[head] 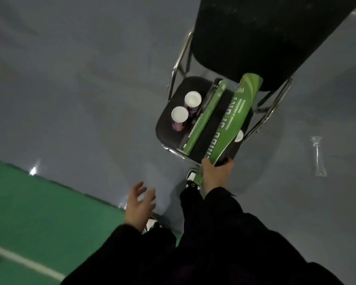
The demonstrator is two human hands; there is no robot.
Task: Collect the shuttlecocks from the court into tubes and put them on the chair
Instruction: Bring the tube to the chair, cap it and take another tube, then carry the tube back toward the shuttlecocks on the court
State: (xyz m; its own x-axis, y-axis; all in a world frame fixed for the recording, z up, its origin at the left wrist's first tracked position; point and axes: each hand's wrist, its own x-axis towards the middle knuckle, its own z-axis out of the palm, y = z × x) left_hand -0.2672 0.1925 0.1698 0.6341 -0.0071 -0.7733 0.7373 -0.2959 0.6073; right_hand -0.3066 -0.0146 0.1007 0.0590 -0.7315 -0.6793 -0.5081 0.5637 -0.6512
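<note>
A black folding chair (167, 128) with chrome legs stands on the grey floor ahead of me. My right hand (215, 174) grips the near end of a long green shuttlecock tube (232, 120), which lies slanted across the seat toward the backrest. A thinner green tube (203, 118) lies beside it on the seat. Two short tubes with white caps (186, 109) stand upright at the seat's left side. My left hand (139, 204) hovers lower left with fingers spread and nothing in it. No loose shuttlecock is visible.
The green court mat (39, 206) with a white line lies to the lower left. A clear plastic wrapper (318, 155) rests on the grey floor right of the chair. My shoes (191, 176) stand just before the chair.
</note>
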